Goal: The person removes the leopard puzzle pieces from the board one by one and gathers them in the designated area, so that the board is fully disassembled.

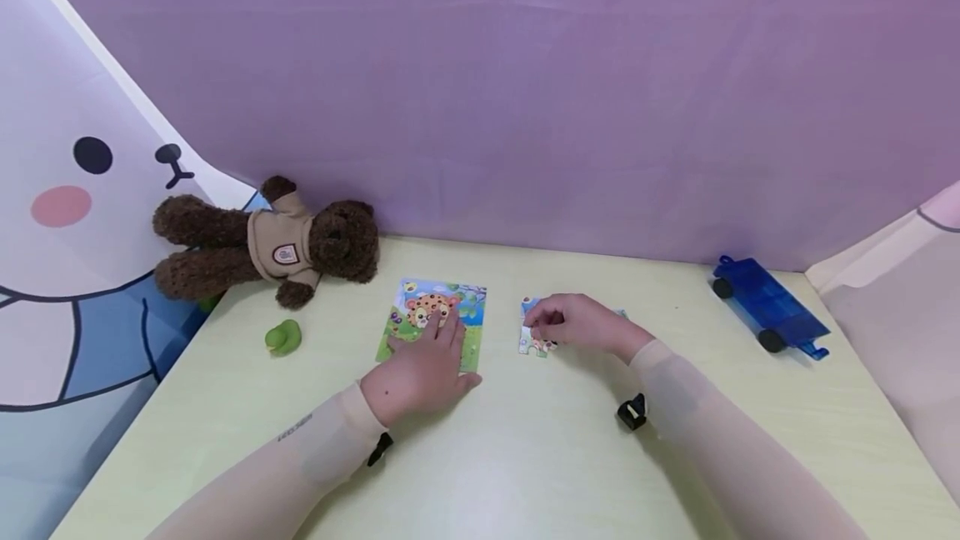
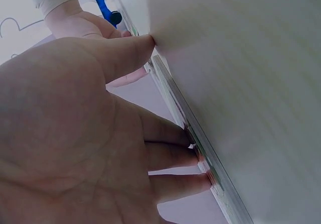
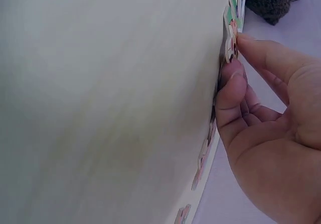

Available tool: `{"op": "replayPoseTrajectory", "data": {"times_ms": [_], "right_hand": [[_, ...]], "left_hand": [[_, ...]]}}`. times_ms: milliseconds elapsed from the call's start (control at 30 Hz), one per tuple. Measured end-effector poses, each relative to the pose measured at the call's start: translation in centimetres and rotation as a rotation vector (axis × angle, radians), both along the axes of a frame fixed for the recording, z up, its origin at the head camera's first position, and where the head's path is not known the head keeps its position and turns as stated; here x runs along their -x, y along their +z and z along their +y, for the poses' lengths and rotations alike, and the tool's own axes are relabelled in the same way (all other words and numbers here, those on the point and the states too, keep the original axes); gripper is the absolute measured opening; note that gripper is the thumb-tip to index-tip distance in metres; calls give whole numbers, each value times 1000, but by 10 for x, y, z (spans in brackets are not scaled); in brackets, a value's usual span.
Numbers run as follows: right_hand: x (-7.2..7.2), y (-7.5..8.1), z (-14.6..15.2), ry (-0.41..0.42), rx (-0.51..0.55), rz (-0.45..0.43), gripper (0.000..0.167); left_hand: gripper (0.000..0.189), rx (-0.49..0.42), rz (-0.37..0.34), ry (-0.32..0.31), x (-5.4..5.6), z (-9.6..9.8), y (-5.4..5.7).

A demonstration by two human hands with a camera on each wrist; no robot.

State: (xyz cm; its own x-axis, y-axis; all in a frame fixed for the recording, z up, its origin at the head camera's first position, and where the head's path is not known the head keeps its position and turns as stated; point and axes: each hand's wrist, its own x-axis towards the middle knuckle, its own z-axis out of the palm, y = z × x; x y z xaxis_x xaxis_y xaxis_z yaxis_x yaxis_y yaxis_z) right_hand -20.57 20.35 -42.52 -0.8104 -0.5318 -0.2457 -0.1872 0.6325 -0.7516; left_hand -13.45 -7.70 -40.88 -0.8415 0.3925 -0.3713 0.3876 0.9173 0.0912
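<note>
My left hand (image 1: 427, 365) lies palm down with fingers spread on a leopard picture puzzle (image 1: 472, 315), covering its lower middle. In the left wrist view, the straight fingertips touch the top of the thin puzzle board (image 2: 175, 91), and the thumb touches the tabletop beside it. To the right, my right hand (image 1: 577, 323) pinches a puzzle piece (image 3: 231, 45) between thumb and fingers, tilted up off the table. Other puzzle pieces (image 1: 527, 342) lie under and around that hand, partly hidden. More loose pieces (image 3: 201, 161) show in the right wrist view.
A brown teddy bear (image 1: 281, 244) in a beige top lies at the back left. In front of it sits a small green toy (image 1: 283, 338). A blue toy trailer (image 1: 772, 307) with black wheels stands at the right. A purple cloth (image 1: 525, 107) hangs behind the table.
</note>
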Motion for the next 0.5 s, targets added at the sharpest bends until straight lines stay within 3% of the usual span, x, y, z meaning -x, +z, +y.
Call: {"op": "replayPoseTrajectory", "data": {"times_ms": [500], "right_hand": [[-2,0,0,14,24,-23,22]], "left_hand": [[88,-18,-6,13,1,0,0]]}}
